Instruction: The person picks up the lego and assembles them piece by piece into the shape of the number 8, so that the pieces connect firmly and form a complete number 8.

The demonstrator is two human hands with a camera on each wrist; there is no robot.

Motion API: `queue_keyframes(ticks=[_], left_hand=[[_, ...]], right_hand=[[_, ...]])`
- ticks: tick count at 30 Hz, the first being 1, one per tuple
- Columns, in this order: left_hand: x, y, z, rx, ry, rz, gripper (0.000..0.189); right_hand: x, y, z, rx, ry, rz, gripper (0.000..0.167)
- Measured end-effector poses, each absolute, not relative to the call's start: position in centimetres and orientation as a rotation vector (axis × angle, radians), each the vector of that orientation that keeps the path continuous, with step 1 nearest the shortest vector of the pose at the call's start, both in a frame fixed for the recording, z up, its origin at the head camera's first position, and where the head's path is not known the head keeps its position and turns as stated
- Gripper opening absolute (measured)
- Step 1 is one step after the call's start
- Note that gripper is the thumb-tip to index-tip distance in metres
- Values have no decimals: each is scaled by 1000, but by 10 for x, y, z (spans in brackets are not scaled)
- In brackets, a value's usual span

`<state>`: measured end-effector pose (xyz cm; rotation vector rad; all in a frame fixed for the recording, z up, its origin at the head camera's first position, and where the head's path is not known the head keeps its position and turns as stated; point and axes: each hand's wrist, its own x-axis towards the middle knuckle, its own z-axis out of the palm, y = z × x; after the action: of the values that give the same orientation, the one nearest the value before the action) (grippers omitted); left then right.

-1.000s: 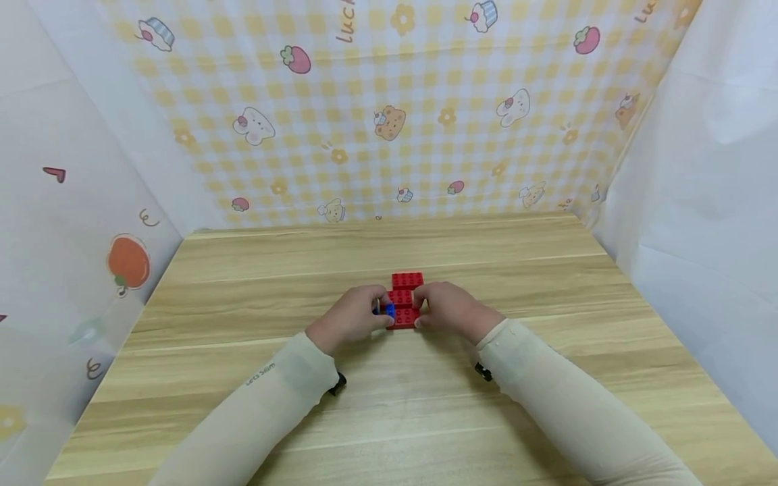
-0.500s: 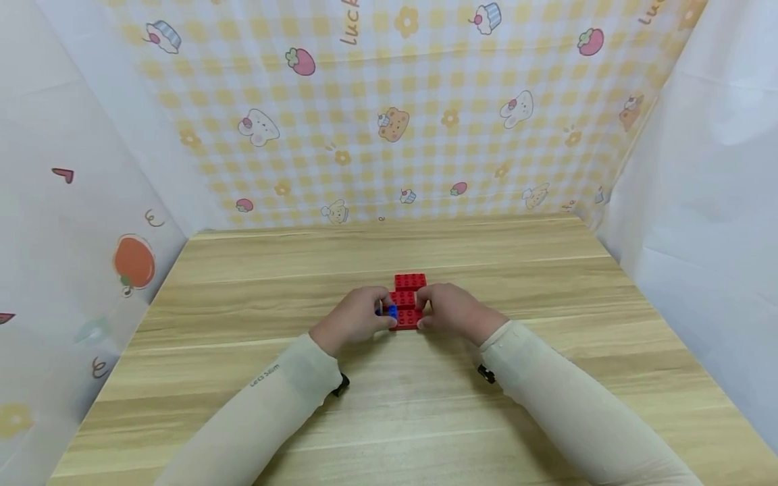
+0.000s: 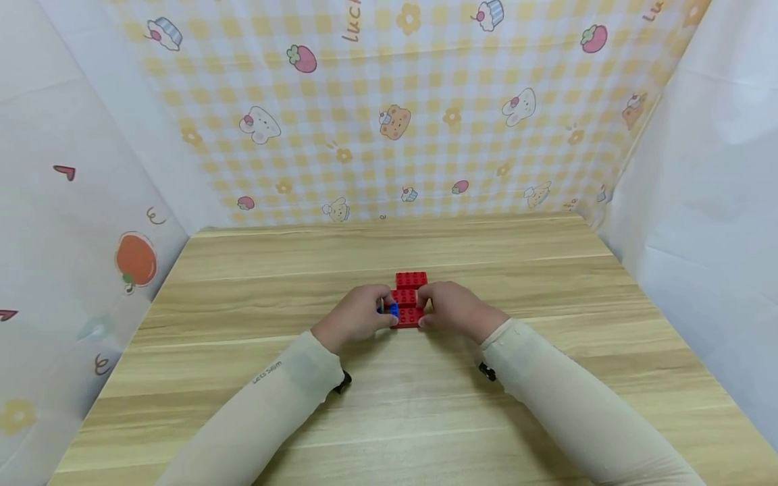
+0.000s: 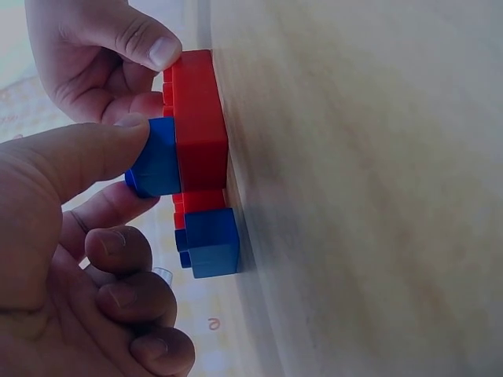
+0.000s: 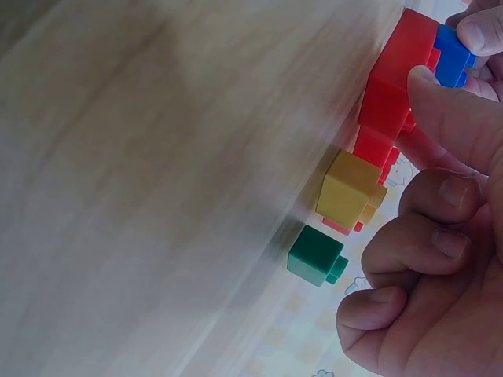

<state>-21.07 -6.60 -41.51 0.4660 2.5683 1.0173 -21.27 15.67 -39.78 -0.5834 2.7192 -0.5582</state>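
My left hand pinches a small blue brick between thumb and finger. That brick sits on top of the left end of the nearest red brick, its edge close against the red studs. At the red brick's other end, my right hand grips it with thumb and fingers. Behind lie a middle red brick and a far red brick. The left wrist view also has a second blue brick standing beyond the red one. Fingers partly cover the middle red brick.
Past the right hand, a yellow brick and a green brick stand on the wooden table. A checked cloth hangs at the back, with white cloth along the sides.
The head view has shifted slightly, so everything appears a little further right. Both hands keep the same hold on the bricks.
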Motion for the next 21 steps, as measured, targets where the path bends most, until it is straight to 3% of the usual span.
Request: queue_keyframes(ticks=[16,21], left_hand=[[-208,-64,-411,495,2605,962,17],[-208,-64,-411,482,2599,973,17]], right_hand=[[-215,164,-405,-566,2715,-617,20],[-216,171,-400,-596,2707,-636,27]])
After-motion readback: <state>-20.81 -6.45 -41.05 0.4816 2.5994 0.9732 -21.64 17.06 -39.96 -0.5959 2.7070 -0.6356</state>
